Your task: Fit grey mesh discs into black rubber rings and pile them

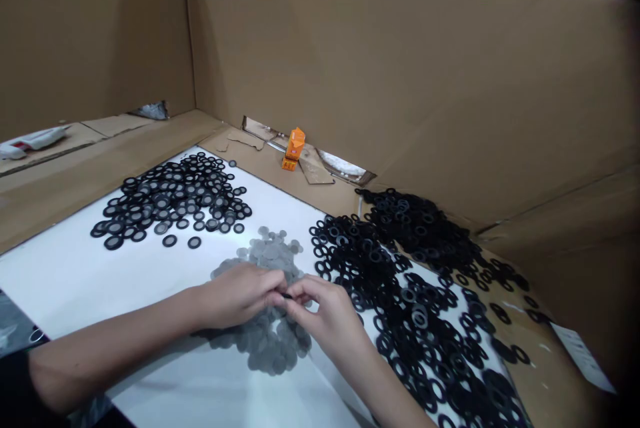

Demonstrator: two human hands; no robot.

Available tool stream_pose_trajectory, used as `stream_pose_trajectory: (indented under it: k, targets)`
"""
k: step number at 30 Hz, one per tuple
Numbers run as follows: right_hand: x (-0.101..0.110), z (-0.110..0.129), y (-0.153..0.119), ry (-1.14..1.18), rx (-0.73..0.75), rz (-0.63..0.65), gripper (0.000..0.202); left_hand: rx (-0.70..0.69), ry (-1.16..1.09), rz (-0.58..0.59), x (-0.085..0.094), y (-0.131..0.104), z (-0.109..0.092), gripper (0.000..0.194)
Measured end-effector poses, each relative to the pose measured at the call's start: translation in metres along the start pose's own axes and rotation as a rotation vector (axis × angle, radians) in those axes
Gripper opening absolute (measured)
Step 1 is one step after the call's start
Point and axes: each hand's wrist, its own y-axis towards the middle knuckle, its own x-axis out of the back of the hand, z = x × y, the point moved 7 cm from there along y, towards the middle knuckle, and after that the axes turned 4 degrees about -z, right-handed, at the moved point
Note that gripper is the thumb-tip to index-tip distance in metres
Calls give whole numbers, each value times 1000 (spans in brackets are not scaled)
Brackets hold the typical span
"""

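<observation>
Above a heap of thin grey discs (273, 355), my left hand (243, 293) and my right hand (325, 308) meet fingertip to fingertip. Between them they pinch a small black ring (287, 295), seen edge-on and mostly covered by the fingers. Whether a grey disc sits inside it I cannot tell. To the right spreads a large pile of loose black rings (420, 321) with open centres. Farther back on the left lies a pile of black rings with grey discs in their centres (170, 205).
A white board (55, 288) carries the piles, within high cardboard walls (400, 68). More black rings (425, 228) lie on cardboard at the right. An orange carton (295, 146) stands at the back. A white-handled tool (35, 141) rests at far left, and a paper slip (583, 355) at right.
</observation>
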Motion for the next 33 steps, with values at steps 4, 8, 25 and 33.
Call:
stream_pose_trajectory:
  k: [4, 8, 25, 33]
  targets:
    - [6, 9, 0, -9, 59, -7, 11, 8, -262, -77, 5, 0, -2, 25]
    - [7, 17, 0, 44, 82, 9, 9, 100, -537, -144, 3, -2, 1, 33]
    - [7, 17, 1, 142, -17, -134, 9, 106, -30, -403, 19, -9, -1, 17]
    - [-4, -4, 12, 435, -175, -81, 16, 198, -59, -199, 16, 1, 10, 20]
